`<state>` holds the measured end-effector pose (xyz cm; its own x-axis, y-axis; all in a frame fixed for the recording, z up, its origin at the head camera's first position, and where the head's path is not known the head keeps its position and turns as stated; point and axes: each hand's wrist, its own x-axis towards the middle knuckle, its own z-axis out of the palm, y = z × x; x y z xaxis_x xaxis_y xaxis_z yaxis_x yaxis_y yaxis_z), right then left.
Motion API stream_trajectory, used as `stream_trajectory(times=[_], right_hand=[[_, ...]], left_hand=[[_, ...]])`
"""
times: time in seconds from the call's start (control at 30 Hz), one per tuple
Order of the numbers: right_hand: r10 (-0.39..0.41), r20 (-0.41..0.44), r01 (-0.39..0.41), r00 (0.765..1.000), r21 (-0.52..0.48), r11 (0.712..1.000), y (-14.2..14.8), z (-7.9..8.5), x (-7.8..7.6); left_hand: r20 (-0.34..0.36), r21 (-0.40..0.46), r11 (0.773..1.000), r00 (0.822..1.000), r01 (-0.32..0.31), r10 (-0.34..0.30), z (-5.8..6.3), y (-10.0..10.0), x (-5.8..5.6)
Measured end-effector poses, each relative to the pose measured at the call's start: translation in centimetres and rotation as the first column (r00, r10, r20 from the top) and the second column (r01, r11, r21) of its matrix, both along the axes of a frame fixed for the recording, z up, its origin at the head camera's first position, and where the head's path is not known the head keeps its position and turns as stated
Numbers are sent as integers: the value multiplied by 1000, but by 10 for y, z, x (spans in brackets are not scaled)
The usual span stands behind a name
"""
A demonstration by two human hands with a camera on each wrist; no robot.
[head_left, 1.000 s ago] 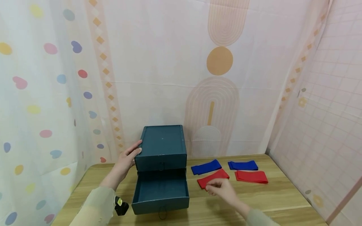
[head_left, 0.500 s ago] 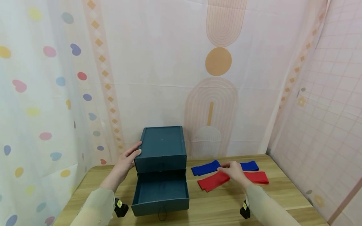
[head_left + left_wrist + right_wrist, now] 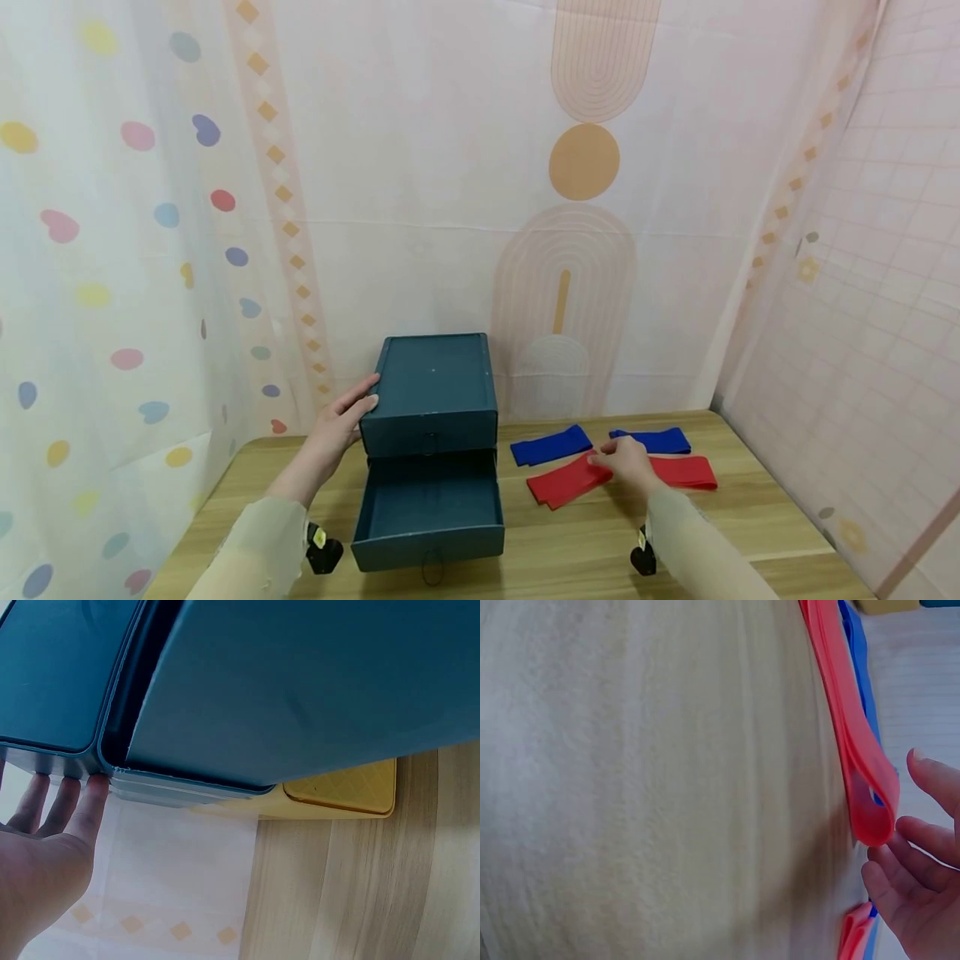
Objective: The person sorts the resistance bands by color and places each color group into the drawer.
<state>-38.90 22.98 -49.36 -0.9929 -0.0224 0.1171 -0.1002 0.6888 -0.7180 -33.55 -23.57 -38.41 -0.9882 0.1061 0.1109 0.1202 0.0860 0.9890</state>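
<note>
My left hand rests against the left side of a dark teal drawer unit, fingers extended. In the left wrist view, the fingers of that hand touch the unit's wall. The lower drawer is pulled out. My right hand is at the right end of the left folded red band. In the right wrist view, that hand's fingers are at the looped end of the red band, the thumb standing apart. A blue band lies behind it.
Further right lie another red band and another blue band, partly behind the right hand. A yellow drawer part shows below the teal one. A patterned curtain hangs behind the wooden table.
My right hand has moved right and back from the front of the left red band, then slightly forward to its right end. The left hand stays on the drawer unit.
</note>
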Motion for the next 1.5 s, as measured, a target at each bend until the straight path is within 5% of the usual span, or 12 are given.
stream_trajectory(times=[0.73,1.2,1.5], right_hand=[[1,-27,0,1000,23,1000,4,-9,-4],[22,72,-17,997,-79,997,9,-5,-3],[63,78,-60,995,-35,998,12,-3,-2]], left_hand=[[-8,8,1000,1000,12,-12,1,2,0],[-10,0,1000,1000,12,-12,0,0,0],[-3,-7,1000,1000,-4,4,-2,0,-1]])
